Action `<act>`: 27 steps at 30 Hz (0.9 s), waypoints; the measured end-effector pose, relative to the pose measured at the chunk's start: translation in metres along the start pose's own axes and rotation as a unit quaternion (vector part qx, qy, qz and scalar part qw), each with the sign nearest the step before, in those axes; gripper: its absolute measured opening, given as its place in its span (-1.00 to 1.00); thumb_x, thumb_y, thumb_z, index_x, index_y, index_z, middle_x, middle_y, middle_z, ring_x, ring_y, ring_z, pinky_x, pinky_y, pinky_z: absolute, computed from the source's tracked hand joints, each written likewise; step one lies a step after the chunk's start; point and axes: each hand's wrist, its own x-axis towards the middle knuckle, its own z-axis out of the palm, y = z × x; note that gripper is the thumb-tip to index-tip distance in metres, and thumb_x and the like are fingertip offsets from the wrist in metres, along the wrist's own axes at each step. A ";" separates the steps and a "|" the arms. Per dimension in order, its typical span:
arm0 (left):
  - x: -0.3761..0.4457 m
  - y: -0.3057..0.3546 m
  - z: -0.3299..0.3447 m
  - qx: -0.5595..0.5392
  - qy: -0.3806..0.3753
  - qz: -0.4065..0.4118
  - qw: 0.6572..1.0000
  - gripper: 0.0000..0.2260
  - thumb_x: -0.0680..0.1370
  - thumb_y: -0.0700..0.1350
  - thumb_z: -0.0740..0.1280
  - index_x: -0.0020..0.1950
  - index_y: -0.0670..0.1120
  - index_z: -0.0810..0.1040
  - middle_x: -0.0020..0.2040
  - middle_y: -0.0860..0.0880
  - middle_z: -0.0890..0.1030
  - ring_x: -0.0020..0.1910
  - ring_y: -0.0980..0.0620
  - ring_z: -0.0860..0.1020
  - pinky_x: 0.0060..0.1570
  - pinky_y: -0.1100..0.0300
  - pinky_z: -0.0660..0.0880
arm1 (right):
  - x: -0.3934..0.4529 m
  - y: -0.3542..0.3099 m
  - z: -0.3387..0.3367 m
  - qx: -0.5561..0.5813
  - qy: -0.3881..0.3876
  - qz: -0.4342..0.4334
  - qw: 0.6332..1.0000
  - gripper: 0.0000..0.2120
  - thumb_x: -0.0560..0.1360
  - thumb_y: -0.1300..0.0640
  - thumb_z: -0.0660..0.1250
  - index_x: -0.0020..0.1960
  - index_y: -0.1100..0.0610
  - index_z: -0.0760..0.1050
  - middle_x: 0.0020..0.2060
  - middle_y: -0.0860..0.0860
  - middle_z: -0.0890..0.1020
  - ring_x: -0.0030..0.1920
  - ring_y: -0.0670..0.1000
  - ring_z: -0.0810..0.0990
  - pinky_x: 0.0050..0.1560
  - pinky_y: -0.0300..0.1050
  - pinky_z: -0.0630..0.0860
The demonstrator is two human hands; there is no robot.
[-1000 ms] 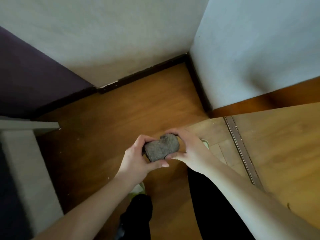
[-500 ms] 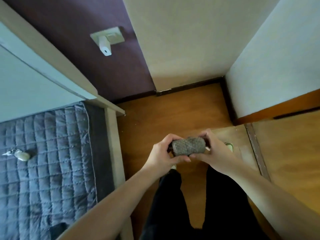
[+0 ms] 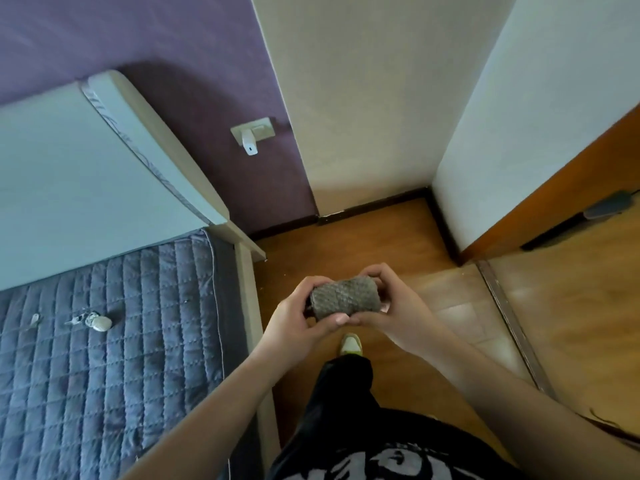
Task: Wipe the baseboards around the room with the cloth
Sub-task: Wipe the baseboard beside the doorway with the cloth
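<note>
Risk of missing the dark baseboard (image 3: 282, 226) behind the bed (image 3: 104, 341) at left, hard to reach with the frame close against it; risk too of the rolled cloth (image 3: 344, 298) unrolling once one grip lets go. Cloth at chest height, well above the floor, left hand (image 3: 294, 327) clasping its left end, right hand (image 3: 394, 313) its right end.

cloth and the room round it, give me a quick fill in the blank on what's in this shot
1. The grey cloth is held by ____ hands, the left hand and the right hand.
2. The cloth is bunched into a ____.
3. The dark baseboard runs along the foot of the cream wall; the cloth is ____ touching it.
4. The quilted bed lies on the person's ____ side.

Missing words: both; roll; not; left
</note>
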 end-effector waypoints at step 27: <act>-0.167 0.089 0.088 -0.118 -0.107 0.043 0.986 -0.60 0.38 0.45 0.35 0.15 0.37 0.50 0.11 0.22 0.63 0.09 0.14 0.64 -0.03 0.21 0.63 | -0.262 -0.038 0.001 0.074 0.147 0.033 0.986 -0.42 0.24 -0.49 0.43 0.15 -0.24 0.51 -0.01 -0.14 0.68 -0.08 0.01 0.69 -0.16 -0.16 0.62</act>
